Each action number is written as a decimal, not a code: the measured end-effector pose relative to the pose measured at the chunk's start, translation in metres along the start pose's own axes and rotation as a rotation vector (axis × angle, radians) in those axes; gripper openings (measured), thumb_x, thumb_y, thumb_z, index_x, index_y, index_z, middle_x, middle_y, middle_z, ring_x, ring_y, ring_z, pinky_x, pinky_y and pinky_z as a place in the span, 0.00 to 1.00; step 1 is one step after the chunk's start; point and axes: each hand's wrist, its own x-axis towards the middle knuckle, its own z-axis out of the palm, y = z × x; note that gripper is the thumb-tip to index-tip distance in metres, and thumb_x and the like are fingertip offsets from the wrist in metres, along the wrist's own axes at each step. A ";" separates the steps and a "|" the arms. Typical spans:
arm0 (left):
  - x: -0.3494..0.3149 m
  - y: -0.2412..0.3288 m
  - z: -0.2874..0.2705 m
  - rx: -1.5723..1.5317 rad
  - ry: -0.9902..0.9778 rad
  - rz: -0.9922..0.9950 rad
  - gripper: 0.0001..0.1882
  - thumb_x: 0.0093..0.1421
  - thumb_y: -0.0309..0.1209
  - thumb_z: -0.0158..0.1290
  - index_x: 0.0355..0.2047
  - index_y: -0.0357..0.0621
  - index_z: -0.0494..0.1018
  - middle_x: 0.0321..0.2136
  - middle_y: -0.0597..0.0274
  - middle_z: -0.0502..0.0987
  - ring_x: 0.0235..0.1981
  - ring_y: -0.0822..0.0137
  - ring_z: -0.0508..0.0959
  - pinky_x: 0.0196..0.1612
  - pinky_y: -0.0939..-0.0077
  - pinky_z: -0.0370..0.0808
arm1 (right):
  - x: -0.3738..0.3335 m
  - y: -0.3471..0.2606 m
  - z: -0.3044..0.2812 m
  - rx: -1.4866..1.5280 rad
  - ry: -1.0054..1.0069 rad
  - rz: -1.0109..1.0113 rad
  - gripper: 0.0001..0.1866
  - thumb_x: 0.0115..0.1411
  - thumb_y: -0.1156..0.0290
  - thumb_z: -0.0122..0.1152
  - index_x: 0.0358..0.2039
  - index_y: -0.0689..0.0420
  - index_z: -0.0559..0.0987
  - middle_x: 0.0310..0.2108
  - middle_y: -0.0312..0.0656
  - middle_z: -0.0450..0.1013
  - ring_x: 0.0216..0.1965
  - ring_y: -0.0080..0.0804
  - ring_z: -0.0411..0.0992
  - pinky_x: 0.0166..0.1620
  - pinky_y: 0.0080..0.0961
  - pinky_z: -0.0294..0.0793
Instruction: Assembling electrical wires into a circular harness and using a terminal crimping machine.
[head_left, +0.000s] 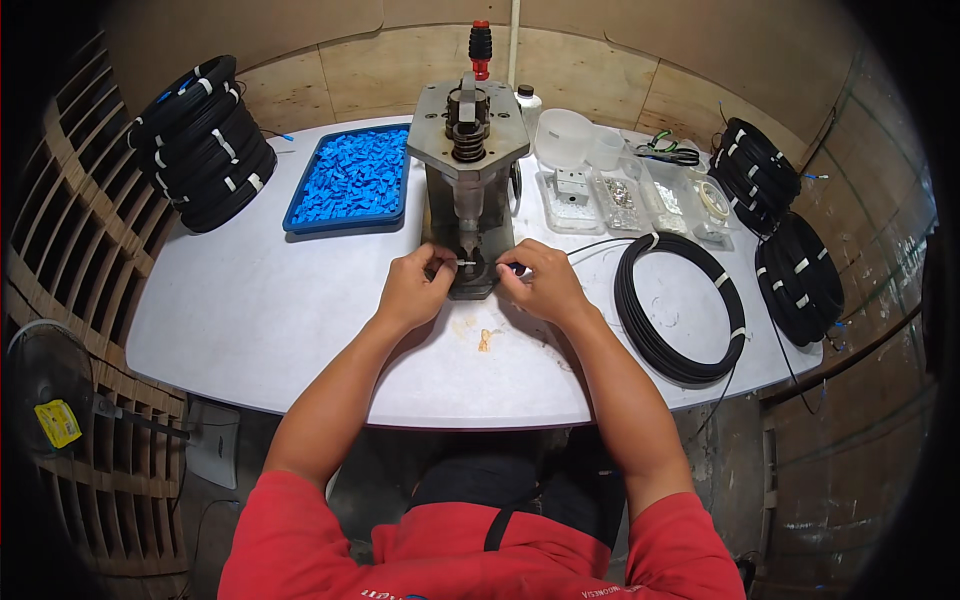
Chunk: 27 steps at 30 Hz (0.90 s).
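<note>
A grey metal bench press (468, 188) with a coil spring on top stands at the middle of the table. At its base my left hand (412, 288) is closed in a pinch on a small silvery piece (465, 263), which points right into the press opening. Its exact kind is too small to make out. Opposite, my right hand (545, 284) is closed on a black cable (516, 268) beside the press base. A cable leads right from that hand toward a tied black cable coil (629, 310) on the table.
A blue tray (345, 226) of small blue pieces lies left of the press. Cable stacks (215, 150) rise at the far left, more coils (800, 277) at the right. Clear containers (572, 222) of small parts and pliers (665, 150) sit back right. A fan (55, 400) stands lower left.
</note>
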 end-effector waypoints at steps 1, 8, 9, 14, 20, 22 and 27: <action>0.000 -0.003 0.000 -0.010 -0.008 0.033 0.12 0.64 0.31 0.58 0.41 0.33 0.82 0.29 0.51 0.85 0.30 0.65 0.85 0.36 0.71 0.79 | 0.000 0.000 -0.001 0.009 -0.002 -0.015 0.05 0.59 0.71 0.67 0.34 0.58 0.86 0.32 0.45 0.80 0.33 0.41 0.81 0.37 0.32 0.81; -0.006 -0.002 -0.003 -0.034 -0.097 0.037 0.12 0.63 0.33 0.59 0.39 0.34 0.82 0.30 0.51 0.86 0.29 0.64 0.84 0.36 0.70 0.79 | -0.001 0.003 -0.013 0.024 -0.046 -0.033 0.06 0.58 0.71 0.68 0.34 0.59 0.86 0.32 0.44 0.81 0.31 0.38 0.81 0.37 0.31 0.81; -0.007 -0.001 -0.003 -0.034 -0.096 0.038 0.12 0.63 0.33 0.59 0.39 0.34 0.82 0.30 0.51 0.86 0.29 0.64 0.84 0.36 0.70 0.79 | -0.002 0.002 -0.014 0.039 -0.065 -0.009 0.06 0.58 0.71 0.68 0.34 0.59 0.86 0.31 0.44 0.81 0.31 0.38 0.81 0.37 0.31 0.81; -0.009 0.005 -0.004 -0.011 -0.086 0.083 0.12 0.64 0.33 0.60 0.38 0.34 0.83 0.31 0.51 0.86 0.28 0.64 0.84 0.35 0.70 0.80 | -0.003 0.003 -0.016 0.044 -0.085 0.006 0.06 0.57 0.71 0.69 0.34 0.59 0.86 0.31 0.44 0.81 0.31 0.38 0.82 0.37 0.30 0.81; -0.010 0.013 -0.006 -0.012 -0.094 0.072 0.11 0.64 0.32 0.60 0.37 0.34 0.82 0.29 0.51 0.86 0.28 0.63 0.85 0.34 0.70 0.79 | -0.002 -0.002 -0.020 0.025 -0.095 0.010 0.06 0.57 0.70 0.69 0.33 0.59 0.87 0.31 0.44 0.81 0.31 0.38 0.82 0.37 0.30 0.81; -0.011 0.016 -0.006 -0.015 -0.092 0.077 0.11 0.64 0.32 0.60 0.37 0.34 0.82 0.29 0.51 0.85 0.28 0.63 0.85 0.34 0.70 0.79 | -0.002 -0.002 -0.021 0.013 -0.087 -0.019 0.07 0.55 0.70 0.70 0.33 0.58 0.87 0.30 0.43 0.81 0.31 0.38 0.81 0.36 0.30 0.81; -0.012 0.021 -0.005 0.005 -0.085 0.142 0.10 0.64 0.31 0.59 0.36 0.35 0.82 0.28 0.52 0.85 0.28 0.62 0.84 0.33 0.70 0.79 | -0.004 0.001 -0.025 0.016 -0.094 -0.027 0.07 0.53 0.70 0.70 0.32 0.57 0.87 0.30 0.43 0.81 0.30 0.39 0.81 0.36 0.31 0.81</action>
